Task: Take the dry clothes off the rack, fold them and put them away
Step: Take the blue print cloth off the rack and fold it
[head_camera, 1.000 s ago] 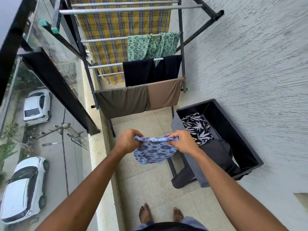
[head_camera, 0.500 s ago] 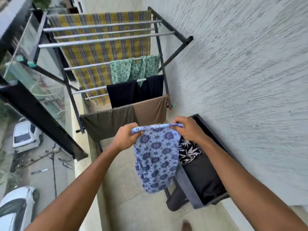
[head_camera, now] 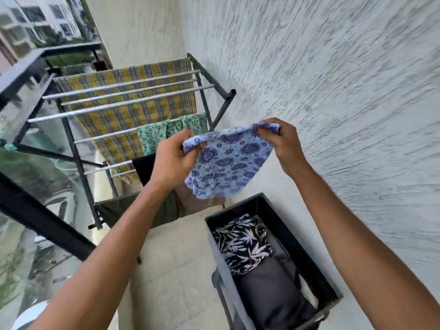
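A small blue floral garment (head_camera: pixel 225 163) hangs in the air between both hands. My left hand (head_camera: pixel 172 158) pinches its top left corner and my right hand (head_camera: pixel 283 144) pinches the top right corner. Behind them stands the drying rack (head_camera: pixel 123 96) with a yellow checked cloth (head_camera: pixel 133 108), a green leaf-print piece (head_camera: pixel 152 135), a black garment (head_camera: pixel 144 166) and an olive and brown garment (head_camera: pixel 171 208) on its bars. Below on the right a dark bin (head_camera: pixel 295 239) holds a folded black and white leaf-print garment (head_camera: pixel 241 244) and a folded grey one (head_camera: pixel 269 289).
A rough plastered wall (head_camera: pixel 333 79) runs along the right. On the left a black railing (head_camera: pixel 45 222) with glass edges the balcony, with a street far below. Beige floor tiles (head_camera: pixel 176 270) lie between railing and bin.
The hands have lifted the blue garment higher and it now hangs shorter, its lower part folded up. The view has tilted, so rack and bin sit lower in frame.
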A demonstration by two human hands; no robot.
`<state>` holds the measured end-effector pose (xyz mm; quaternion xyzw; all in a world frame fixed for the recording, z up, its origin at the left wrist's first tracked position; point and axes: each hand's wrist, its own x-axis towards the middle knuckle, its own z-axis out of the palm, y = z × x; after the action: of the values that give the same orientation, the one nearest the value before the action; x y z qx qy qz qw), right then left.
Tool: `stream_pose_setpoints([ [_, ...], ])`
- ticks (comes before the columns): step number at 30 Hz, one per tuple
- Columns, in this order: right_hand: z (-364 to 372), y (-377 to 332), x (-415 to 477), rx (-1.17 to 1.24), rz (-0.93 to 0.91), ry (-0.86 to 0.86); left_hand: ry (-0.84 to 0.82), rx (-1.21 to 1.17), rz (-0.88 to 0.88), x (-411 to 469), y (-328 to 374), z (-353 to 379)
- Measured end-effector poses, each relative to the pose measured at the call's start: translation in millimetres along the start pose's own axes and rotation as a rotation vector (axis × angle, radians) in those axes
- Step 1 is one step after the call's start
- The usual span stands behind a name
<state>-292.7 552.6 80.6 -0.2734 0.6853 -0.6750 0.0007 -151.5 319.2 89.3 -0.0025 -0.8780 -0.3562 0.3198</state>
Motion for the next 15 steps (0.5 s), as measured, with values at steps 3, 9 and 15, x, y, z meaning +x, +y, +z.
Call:
stream_pose_setpoints([
  [3, -28.9, 22.2, -26.5, 0.090, 0.101, 0.013, -0.043, -0.012, -0.021, -32.4, 9.7, 36.3],
  [9, -72.1, 152.9, -135.6, -0.109, 0.498, 0.034, -0.486, 0.028, -0.451, -177.8, -24.3, 168.2],
  [15, -96.5, 256.9, -230.6, -0.349, 0.777, -0.149, -0.719, 0.137, -0.601, -258.1, -55.7, 239.4],
])
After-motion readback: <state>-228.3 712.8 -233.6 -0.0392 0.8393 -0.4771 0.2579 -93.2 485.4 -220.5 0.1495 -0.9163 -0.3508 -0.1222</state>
